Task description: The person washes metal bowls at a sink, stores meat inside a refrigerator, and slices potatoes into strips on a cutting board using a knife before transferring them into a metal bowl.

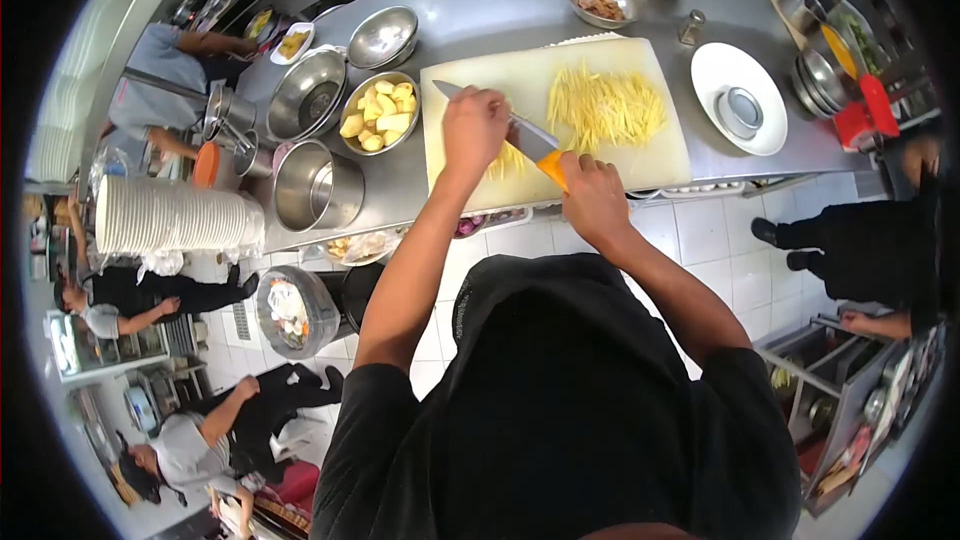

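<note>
My right hand [597,198] is wrapped around the orange handle of a kitchen knife [531,141]. Its blade slants up to the left over a white cutting board [540,61]. Across the middle of that blade, my left hand [474,128] has its fingers curled on the metal, hiding part of it; the knife tip shows beyond them. Pale yellow strips [507,164] lie on the board below the blade. On the right half of the board spreads a larger heap of thin yellow strips [607,108].
Left of the board stand a bowl of peeled yellow chunks [381,114], a steel pot [318,187] and stacked white containers [175,217]. A white dish [740,98] and shaker [692,27] are at right. A bin [297,312] stands on the floor. Several people work around me.
</note>
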